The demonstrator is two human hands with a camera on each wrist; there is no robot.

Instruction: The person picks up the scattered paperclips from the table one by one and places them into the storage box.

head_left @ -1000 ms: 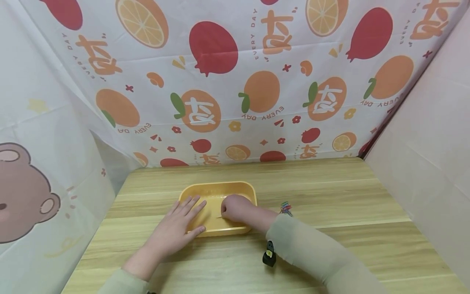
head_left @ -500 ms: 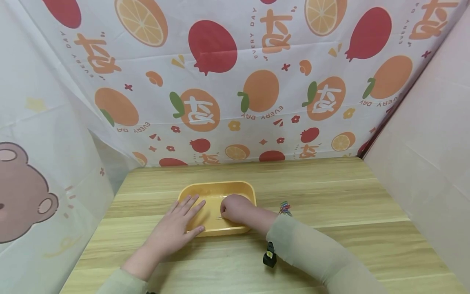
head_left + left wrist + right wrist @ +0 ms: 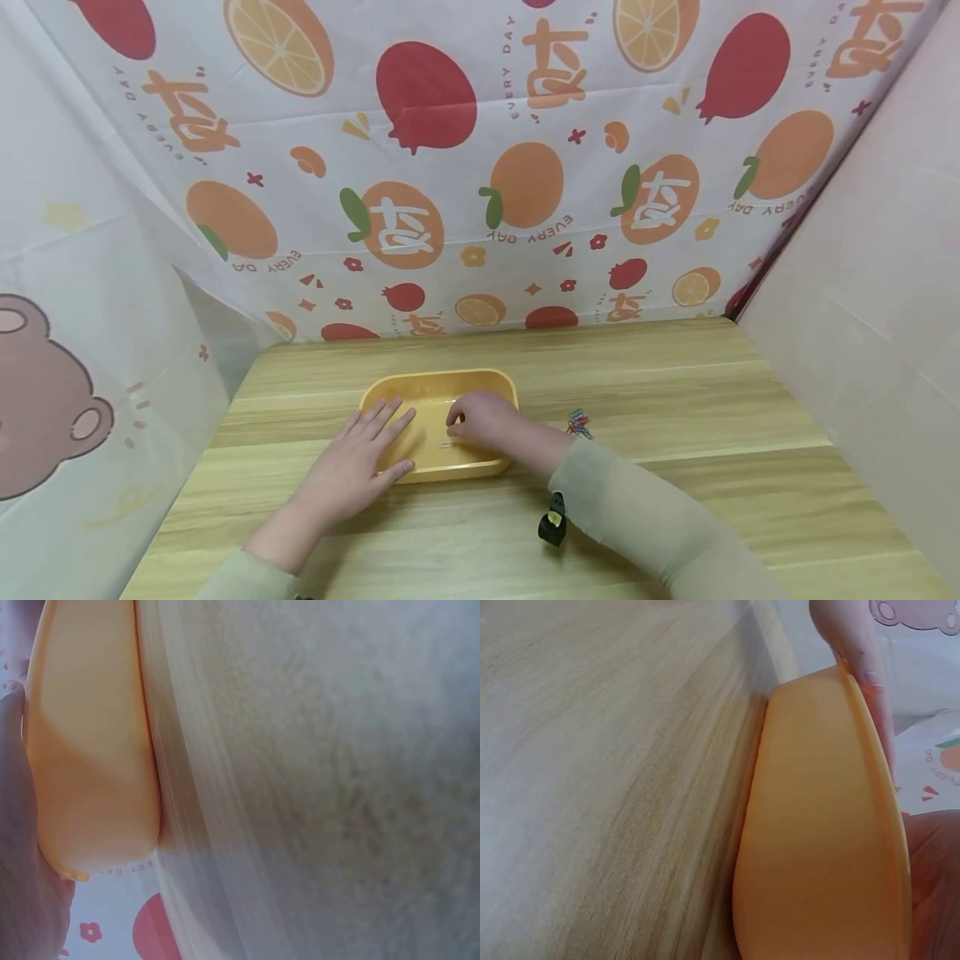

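Note:
A yellow tray (image 3: pixel 420 475) lies on the table. My left hand (image 3: pixel 352 471) rests over its left end with fingers spread, and the thumb lies at the near rim. My right hand (image 3: pixel 483 421) is inside the tray at the right, fingers bent, with a small gap showing between index finger and thumb. I cannot tell whether anything is between those fingertips. On the tray floor just below them lie thin pale slivers (image 3: pixel 446 445), too small to identify. In both wrist views the tray's outer wall (image 3: pixel 94 750) hides its inside.
Right of the tray, a small heap of coloured paper clips (image 3: pixel 579 423) lies on the wooden table (image 3: pixel 675 392), beside my right forearm. A fruit-printed cloth (image 3: pixel 525 275) hangs at the back, with pale cloths on both sides.
My right hand has lifted slightly and its fingers have loosened from a tight fist, leaving more of the pale slivers showing. The left hand stays on the tray; the view has shifted slightly.

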